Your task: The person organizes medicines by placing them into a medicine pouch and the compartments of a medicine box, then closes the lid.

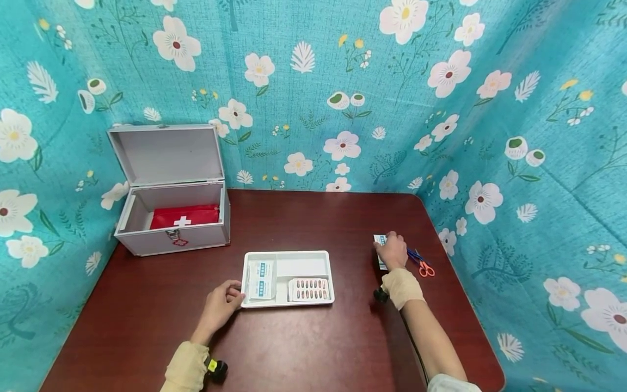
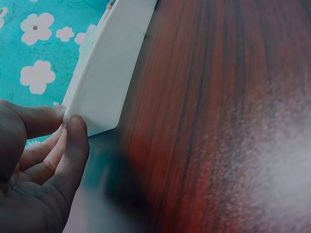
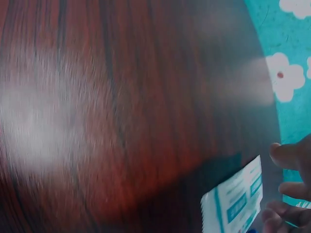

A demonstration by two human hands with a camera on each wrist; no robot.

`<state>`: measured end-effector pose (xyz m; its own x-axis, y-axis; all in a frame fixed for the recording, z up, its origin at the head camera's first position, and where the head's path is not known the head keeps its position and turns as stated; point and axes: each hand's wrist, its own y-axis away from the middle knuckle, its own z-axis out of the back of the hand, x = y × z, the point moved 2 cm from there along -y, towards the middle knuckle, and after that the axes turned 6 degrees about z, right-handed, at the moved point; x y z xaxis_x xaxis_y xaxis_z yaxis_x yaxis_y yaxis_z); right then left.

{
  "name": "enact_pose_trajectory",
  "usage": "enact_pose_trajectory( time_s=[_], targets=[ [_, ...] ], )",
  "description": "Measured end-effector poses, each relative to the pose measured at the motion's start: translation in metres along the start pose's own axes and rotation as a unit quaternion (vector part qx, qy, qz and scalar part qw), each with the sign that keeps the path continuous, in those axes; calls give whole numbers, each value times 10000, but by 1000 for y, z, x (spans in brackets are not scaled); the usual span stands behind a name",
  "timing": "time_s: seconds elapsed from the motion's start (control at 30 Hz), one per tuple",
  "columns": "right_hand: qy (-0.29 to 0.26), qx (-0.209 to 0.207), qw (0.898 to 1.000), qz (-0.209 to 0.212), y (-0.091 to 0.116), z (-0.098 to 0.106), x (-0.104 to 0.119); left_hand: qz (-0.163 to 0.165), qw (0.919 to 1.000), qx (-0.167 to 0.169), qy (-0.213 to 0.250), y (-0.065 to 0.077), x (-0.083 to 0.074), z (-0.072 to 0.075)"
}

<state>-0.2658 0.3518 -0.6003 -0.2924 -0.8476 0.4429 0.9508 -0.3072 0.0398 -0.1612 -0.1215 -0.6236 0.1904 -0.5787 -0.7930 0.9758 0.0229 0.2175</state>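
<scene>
At its near left corner, the white divided tray (image 1: 306,265) is pinched by my left hand (image 1: 223,302); the left wrist view shows thumb and finger at the rim. White packets with blue print (image 1: 262,280) lie in the left compartment, and a blister pack of capsules (image 1: 309,291) in the front right one. My right hand (image 1: 393,251) is over a white and blue packet (image 3: 238,204) on the table's right side, partly covering it in the head view. Seen from the right wrist, its fingers are spread beside the packet's edge, and the packet looks tilted.
Orange-handled scissors (image 1: 426,269) and a blue item (image 1: 415,255) lie just right of my right hand. At the back left stands an open silver case (image 1: 171,242) with a red pouch (image 1: 206,214) marked with a white cross. A floral curtain borders the dark wooden table (image 1: 303,223).
</scene>
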Motion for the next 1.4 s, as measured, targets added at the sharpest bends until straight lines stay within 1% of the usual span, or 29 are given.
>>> enact_pose_trajectory(
  time_s=[0.13, 0.2, 0.27, 0.43, 0.5, 0.67, 0.87, 1.0, 1.17, 1.3, 1.4],
  targets=[
    [257, 236, 9990, -290, -3, -4, -12, 33, 10000, 29, 55, 1, 0, 0],
    [401, 384, 9975, -438, -4, -7, -15, 54, 10000, 24, 80, 1, 0, 0],
    [496, 444, 9962, -560, -5, -10, -16, 44, 9999, 6, 100, 2, -1, 0],
    [534, 314, 9951, -769, -10, -11, -14, -48, 9998, 36, 165, 0, 0, 0],
    [434, 236, 9960, -744, -11, -11, -15, -30, 9999, 15, 141, 0, 0, 1],
    [123, 62, 9993, -351, -11, -12, -13, 70, 9999, -80, 33, 2, 3, 4],
    [-236, -184, 9995, -112, -4, -3, -14, 23, 9999, 77, 97, 1, 0, 1],
    [-613, -240, 9975, 274, -1, 3, -7, 34, 9999, 26, 145, 2, 0, 1],
    [-993, -258, 9922, 714, 3, 6, 12, -8, 9999, 21, 159, 1, 1, 0],
    [-1246, -305, 9861, 1057, 10, 6, 38, -27, 9996, 66, 267, 0, 1, 0],
    [-1402, -257, 9812, 1304, 18, 1, 61, -40, 9995, 35, 314, 0, 1, 0]
  ],
)
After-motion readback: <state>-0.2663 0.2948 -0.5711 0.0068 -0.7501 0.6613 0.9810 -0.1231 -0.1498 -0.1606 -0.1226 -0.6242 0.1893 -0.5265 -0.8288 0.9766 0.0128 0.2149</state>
